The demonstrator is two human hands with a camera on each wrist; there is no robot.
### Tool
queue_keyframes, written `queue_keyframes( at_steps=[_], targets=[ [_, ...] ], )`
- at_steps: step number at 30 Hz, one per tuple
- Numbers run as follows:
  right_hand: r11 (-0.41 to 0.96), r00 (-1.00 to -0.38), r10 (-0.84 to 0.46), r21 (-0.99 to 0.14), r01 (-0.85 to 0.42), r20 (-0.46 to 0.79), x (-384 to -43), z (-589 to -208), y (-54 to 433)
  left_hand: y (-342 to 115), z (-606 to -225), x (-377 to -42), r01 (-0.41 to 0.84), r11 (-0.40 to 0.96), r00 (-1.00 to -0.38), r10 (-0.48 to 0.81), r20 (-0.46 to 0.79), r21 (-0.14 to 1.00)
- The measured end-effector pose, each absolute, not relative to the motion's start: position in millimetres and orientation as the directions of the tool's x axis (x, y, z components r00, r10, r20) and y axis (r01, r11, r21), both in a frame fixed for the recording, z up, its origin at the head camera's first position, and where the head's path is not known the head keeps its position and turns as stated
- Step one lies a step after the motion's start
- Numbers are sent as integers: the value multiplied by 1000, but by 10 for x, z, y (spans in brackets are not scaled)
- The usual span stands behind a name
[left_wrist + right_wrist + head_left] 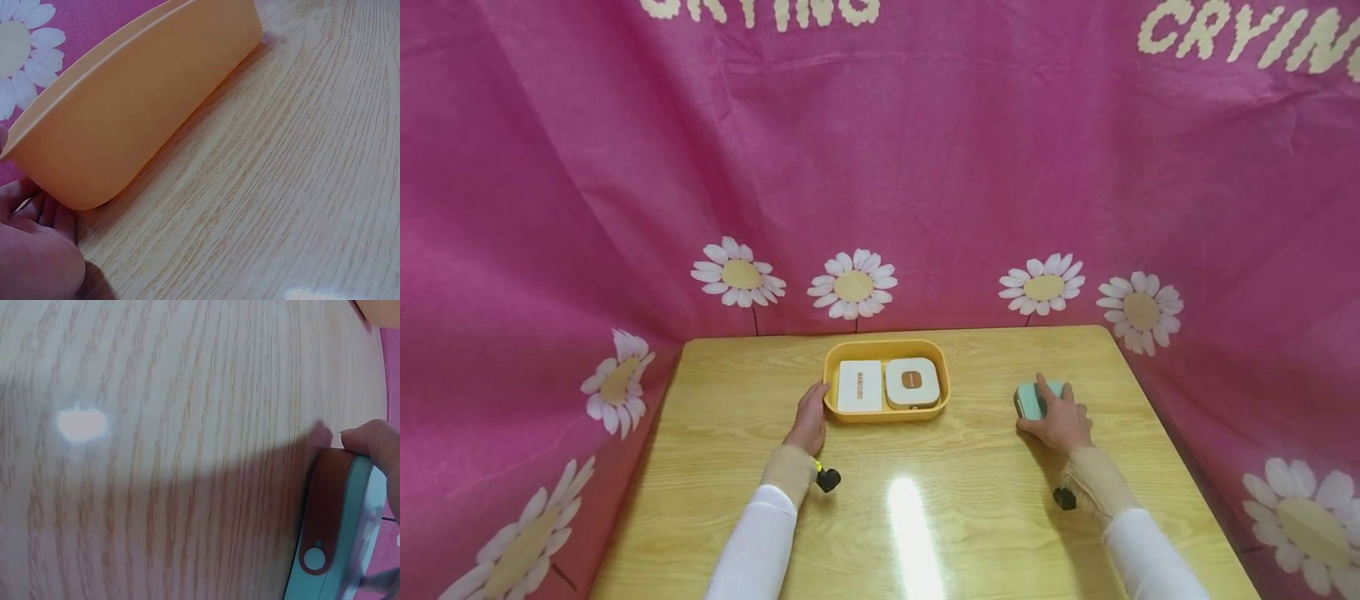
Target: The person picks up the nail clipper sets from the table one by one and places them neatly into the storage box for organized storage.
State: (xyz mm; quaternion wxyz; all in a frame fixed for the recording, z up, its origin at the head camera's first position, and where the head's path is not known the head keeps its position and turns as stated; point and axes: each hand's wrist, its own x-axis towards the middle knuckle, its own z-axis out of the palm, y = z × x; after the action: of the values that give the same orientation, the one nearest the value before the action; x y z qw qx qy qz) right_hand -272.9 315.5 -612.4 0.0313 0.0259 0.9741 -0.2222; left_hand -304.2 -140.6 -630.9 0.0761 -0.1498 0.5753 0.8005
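My left hand (807,425) holds the left end of a yellow oblong tray (887,417), with the thumb at the rim and the fingers against the outer wall below it. Inside the tray lie a flat white box (860,400) with brown lettering and, to its right, a white rounded-square case (927,383) with a brown patch. Farther right, my right hand (1065,423) grips a mint-green case (1028,402) from above, thumb on its near left side. The right wrist view shows a brown strap (327,500) with a round snap on the case's side.
Both hands work over a wooden table (970,483) with a bright light reflection near its middle. A pink curtain (947,167) printed with daisies hangs along the back and both sides. Small black wrist devices (828,478) sit on both wrists.
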Motion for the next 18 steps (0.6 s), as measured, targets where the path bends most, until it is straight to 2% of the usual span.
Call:
queue_keyframes(
  at_steps=[7,18],
  targets=[
    [895,-996,38,-440,71,-84,-2696,-6033,3104,-1419,-6314,-3069,-282,-340,-947,-50,-316,897],
    [893,-1000,18,-450,23,-15,-2698,-5880,2876,-1428,-6316,-3087,-277,-335,-950,-43,-309,901]
  ],
)
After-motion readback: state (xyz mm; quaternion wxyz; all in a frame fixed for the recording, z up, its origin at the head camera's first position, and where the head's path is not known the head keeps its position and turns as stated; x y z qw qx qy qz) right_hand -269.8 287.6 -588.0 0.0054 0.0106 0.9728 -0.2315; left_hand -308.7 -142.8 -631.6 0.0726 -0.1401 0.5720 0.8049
